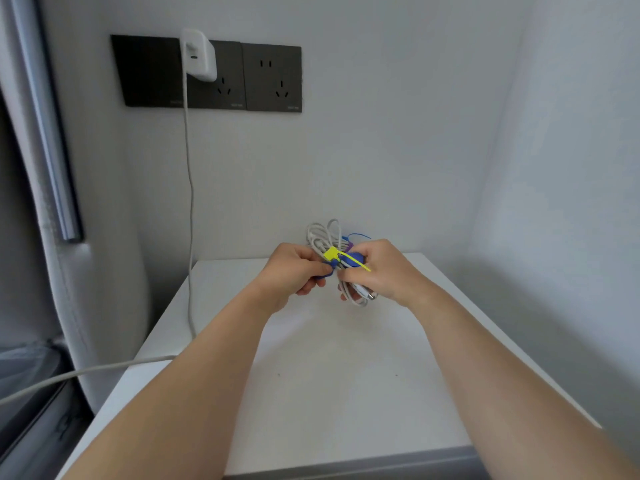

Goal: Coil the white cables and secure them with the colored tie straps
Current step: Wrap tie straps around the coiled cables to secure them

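Both hands are raised above the far part of the white tabletop (pixel 346 375), close together, working on one bundle of white cables (pixel 323 237). The bundle is held in the air between the hands, clear of the tabletop; its loops rise above the fingers and its lower end, with a plug (pixel 367 293), hangs below the right hand (pixel 384 271). The right hand has its fingers closed round the bundle. The left hand (pixel 294 271) has its fingers curled shut, pinching a blue strap (pixel 327 271) just beside the bundle. A yellow strap (pixel 346 258) lies across the bundle between the two hands, its thin tail pointing right over the right hand. A second blue tail and a purple piece show at the far side of the bundle; how they are fastened cannot be told. On the far wall, a white charger (pixel 199 55) sits in a dark socket panel (pixel 270 77), and its cord (pixel 188 188) drops past the left edge of the tabletop.
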